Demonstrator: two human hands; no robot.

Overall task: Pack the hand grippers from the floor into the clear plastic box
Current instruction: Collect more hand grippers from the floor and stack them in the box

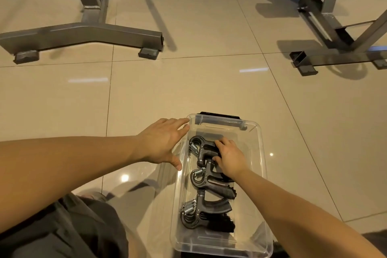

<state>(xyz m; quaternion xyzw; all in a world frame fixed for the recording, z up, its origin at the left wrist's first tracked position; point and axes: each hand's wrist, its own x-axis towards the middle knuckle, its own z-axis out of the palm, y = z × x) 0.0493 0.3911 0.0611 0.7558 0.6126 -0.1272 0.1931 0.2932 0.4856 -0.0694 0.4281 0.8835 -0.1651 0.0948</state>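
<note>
Inside the clear plastic box (257, 148), the right hand (230, 158) grips the far hand gripper (204, 150); the open left hand (163, 142) touches the box's left rim.

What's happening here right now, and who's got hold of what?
A person is crouched over the clear plastic box on the tiled floor. Their right hand is inside it, holding the farthest hand gripper by its handle. Two more, the middle gripper and the nearest gripper, already lie in the box. The left hand is open at the box's left rim. No gripper shows on the floor in this view.
</note>
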